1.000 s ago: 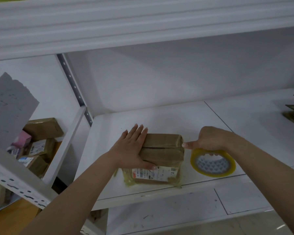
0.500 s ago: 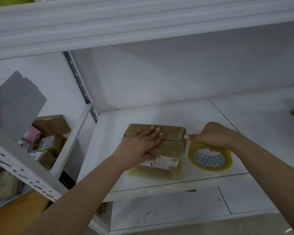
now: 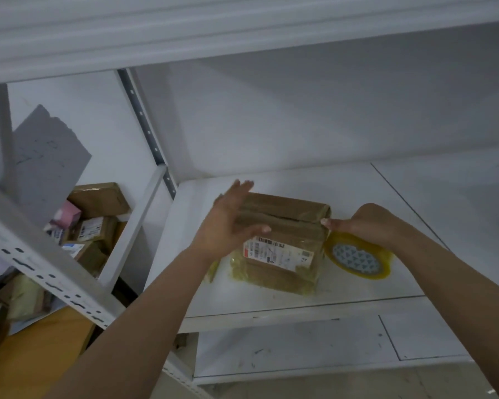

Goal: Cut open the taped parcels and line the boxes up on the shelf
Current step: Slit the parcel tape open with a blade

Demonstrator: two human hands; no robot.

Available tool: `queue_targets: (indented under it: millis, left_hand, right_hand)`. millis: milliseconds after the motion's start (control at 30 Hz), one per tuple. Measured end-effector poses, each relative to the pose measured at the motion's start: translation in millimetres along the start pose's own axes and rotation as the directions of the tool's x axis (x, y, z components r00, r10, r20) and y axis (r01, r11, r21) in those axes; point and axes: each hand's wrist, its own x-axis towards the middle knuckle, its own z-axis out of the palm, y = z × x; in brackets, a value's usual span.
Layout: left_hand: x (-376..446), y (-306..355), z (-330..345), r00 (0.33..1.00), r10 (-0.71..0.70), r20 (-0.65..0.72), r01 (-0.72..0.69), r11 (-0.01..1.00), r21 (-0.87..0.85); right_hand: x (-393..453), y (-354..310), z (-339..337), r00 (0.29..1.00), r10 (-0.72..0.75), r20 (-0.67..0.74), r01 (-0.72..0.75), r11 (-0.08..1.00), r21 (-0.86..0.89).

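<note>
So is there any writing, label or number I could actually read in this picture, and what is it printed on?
Nothing can be read as text.
Shipping label on the front of the parcel: a barcode and printed lines, too blurred to read.
Labels on the boxes in the side pile: too small and blurred.
Grey sheet on the left: faint marks, illegible.
Tape roll: a triangle pattern only, no words.

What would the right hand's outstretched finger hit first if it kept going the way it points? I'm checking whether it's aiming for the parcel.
Probably the brown taped cardboard parcel: the right hand points leftward, its fingertip already at the parcel's right upper edge; contact is unclear.
</note>
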Motion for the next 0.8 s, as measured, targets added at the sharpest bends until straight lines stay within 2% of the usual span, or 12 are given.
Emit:
queue_targets:
  millis: [67,100,167,267,400,567,633,700,733,800]
  left_hand:
    - [-16,-18,-7,0.967,-0.175,-0.185,0.156,0.981,-0.111]
    - [-26,-29,-9,0.943,-0.256,-0.215,0.231,0.964,-0.134]
    - [-43,-53,-3,0.893,-0.416,-0.169,0.400,0.908,-0.120]
    - [-59,-79,18,0.823,-0.563,-0.070,0.568,0.818,0.096]
    - [-56,-88,45,0.765,-0.635,-0.111,0.622,0.683,0.383]
    - [-49,-90,56,0.741,-0.668,-0.072,0.562,0.557,0.611]
    - [-42,-91,43,0.724,-0.684,-0.092,0.608,0.570,0.552]
    - [-29,-87,21,0.721,-0.670,-0.177,0.683,0.643,0.348]
    - [-21,-81,8,0.735,-0.632,-0.245,0.678,0.701,0.224]
    - [-1,-56,-15,0.787,-0.498,-0.365,0.551,0.833,0.052]
  right_hand:
    - [1,0,1,1.000,-0.006,0.005,0.006,1.000,-0.024]
    - [2,0,1,1.000,-0.012,0.007,0.012,0.999,-0.032]
    - [5,1,1,1.000,-0.024,0.001,0.024,0.999,-0.040]
    - [8,1,-1,0.999,-0.037,0.010,0.038,0.998,-0.050]
    - [6,-1,-3,0.999,-0.015,0.030,0.015,1.000,-0.019]
    - [4,-1,-2,0.999,-0.002,0.043,0.002,1.000,-0.008]
    - [3,-1,-2,0.999,0.002,0.044,-0.002,1.000,-0.007]
    - [4,0,-2,0.999,-0.002,0.048,0.002,1.000,-0.009]
    - [4,0,-2,0.999,-0.006,0.050,0.006,1.000,-0.009]
    - [5,0,-2,0.998,-0.014,0.060,0.014,1.000,-0.007]
